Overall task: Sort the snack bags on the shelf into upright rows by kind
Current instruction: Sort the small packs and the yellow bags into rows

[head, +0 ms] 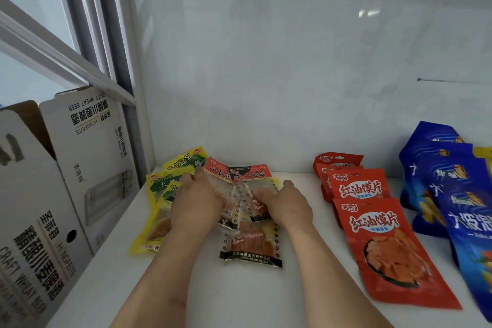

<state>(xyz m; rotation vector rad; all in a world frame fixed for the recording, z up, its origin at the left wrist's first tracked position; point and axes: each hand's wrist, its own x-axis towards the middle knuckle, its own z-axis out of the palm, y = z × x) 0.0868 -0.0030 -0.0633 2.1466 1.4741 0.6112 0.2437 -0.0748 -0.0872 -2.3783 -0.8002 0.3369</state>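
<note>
At the far left I saw a white cardboard beer carton with black lettering, its lower end cut off by the frame edge. Beside it, on the white shelf, lay the yellow-and-green plastic snack bags, overlapping in a loose stack and partly covered by my left hand. That hand lay palm down with its fingers curled onto the pile; I could not tell how many yellow bags were under it. In the middle sat the clear plastic snack bags with red-and-black tops, fanned and overlapping, one more lying flat nearer me. My right hand pressed on their right side, fingers bent down onto the film; whether it pinched a bag I could not tell. Further right, well apart from the hands, the red foil snack bags lay in an overlapping row running back toward the wall, the rear ones mostly hidden. At the far right the blue foil snack bags were stacked likewise, cut off by the frame, with a yellow sliver behind them I could not identify.
</note>
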